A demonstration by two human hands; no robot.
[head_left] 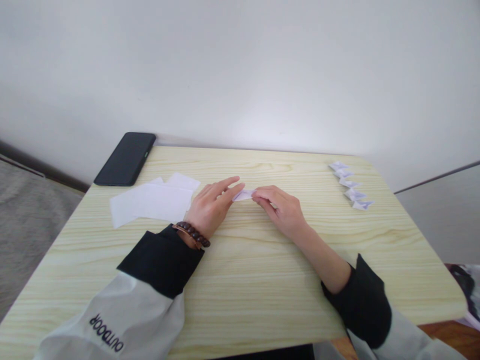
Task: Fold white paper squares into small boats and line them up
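Thin, flat white paper sheets [161, 202] lie at left on the pale yellow, wood-patterned table [240, 300]; next, the bare left hand [210, 205] has loosely bent fingers by the small folded white paper piece [244, 195] (I can't tell if they pinch it); between the hands, that piece looks light, bendy, easily crushed, so edges seem best to hold; the bare right hand [281, 207] pinches its right end; farther right sit pointy, folded white paper shapes [349, 183].
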